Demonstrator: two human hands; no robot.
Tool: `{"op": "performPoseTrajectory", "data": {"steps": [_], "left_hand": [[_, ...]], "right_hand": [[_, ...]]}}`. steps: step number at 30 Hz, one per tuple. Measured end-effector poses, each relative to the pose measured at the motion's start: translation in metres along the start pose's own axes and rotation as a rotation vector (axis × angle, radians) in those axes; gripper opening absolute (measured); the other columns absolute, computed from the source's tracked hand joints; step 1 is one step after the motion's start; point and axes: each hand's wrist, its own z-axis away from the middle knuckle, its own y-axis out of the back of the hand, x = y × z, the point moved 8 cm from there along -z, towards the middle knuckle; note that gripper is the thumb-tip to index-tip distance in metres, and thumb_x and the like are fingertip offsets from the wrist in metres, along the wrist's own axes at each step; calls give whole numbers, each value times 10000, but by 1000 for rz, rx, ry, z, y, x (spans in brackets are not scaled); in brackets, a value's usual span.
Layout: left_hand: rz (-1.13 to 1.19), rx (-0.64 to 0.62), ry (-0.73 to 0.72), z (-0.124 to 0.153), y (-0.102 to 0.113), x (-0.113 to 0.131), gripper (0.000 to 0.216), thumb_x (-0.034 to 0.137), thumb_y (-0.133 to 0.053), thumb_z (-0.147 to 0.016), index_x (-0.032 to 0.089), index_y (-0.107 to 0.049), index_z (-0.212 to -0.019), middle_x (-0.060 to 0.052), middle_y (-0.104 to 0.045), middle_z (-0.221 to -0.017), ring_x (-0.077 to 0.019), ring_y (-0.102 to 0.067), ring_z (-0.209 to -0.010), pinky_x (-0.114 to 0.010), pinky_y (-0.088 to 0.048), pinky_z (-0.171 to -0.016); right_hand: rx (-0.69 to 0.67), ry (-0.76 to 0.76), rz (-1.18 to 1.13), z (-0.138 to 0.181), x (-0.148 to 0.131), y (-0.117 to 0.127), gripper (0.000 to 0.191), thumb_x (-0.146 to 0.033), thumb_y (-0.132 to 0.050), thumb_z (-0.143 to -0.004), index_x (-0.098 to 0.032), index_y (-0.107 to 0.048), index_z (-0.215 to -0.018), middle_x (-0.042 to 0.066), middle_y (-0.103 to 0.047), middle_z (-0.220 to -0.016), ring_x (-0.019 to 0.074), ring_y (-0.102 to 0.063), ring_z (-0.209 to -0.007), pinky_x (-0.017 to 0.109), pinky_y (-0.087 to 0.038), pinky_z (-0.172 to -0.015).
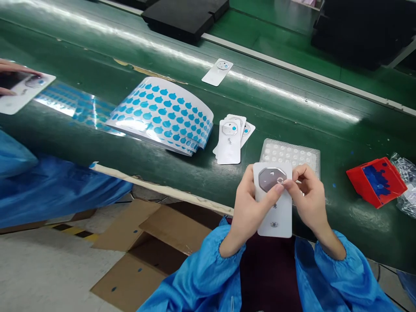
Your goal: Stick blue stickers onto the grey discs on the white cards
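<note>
My left hand (248, 206) grips a white phone back cover (276, 212) by its left edge, with the thumb lying across the front near the grey camera window. At the window's lower right corner, my right hand (307, 197) is closed in a pinch. A small round ring shows beside those fingertips; whether they hold it or something else is too small to tell. Just behind the cover, a clear tray (290, 149) with rows of small round pieces is partly hidden. Left of it lies a small stack of white back covers (229, 149), some with blue dots.
A curled sheet of blue stickers (162, 108) stands left of centre. Another back cover (217, 73) lies farther back. A red box (377, 182) and clear plastic wrap (406, 182) are at right. At far left a co-worker's hand (13, 69) holds a cover. Cardboard boxes (130, 268) sit below.
</note>
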Motion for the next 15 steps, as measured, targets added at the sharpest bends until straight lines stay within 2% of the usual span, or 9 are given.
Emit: {"op": "performPoseTrajectory", "data": {"steps": [2,5,8,11,15], "left_hand": [[78,-4,104,-8,-2,-9,325,402,-860,-877,207,-643,-1018,3,-707,-844,-150,-659,-703,-250,-562,-621],[74,57,94,-19,5,-10,341,409,-887,-831,197,-630,-902,19,-654,-789,-135,-617,-693,-239,-528,-626],[-11,120,25,-25,13,-5,311,397,-857,-846,204,-613,-856,31,-601,-775,-136,-589,-701,-245,-503,-636],[-66,140,-31,-27,15,1,260,366,-821,-867,208,-615,-875,32,-595,-788,-139,-581,-717,-253,-499,-666],[-124,116,-115,-41,7,19,164,307,-756,-889,213,-625,-923,12,-650,-844,-164,-634,-783,-282,-542,-746]], "right_hand": [[-46,13,-43,5,6,-3,422,-655,-520,-1069,-264,-591,-930,-15,-571,-787,164,-541,-680,298,-502,-616],[-109,7,-53,12,10,-2,447,-636,-405,-1113,-265,-643,-1045,6,-630,-812,184,-588,-697,318,-516,-641],[-191,12,45,17,8,-1,394,-565,-435,-1122,-258,-663,-1025,17,-662,-853,180,-607,-707,312,-526,-646],[-305,56,197,23,5,-8,273,-488,-597,-1069,-257,-651,-934,-5,-654,-797,160,-591,-656,283,-514,-603],[-250,120,324,11,-11,-2,305,-463,-658,-1037,-250,-656,-819,-18,-632,-675,147,-564,-570,271,-489,-535]]}}
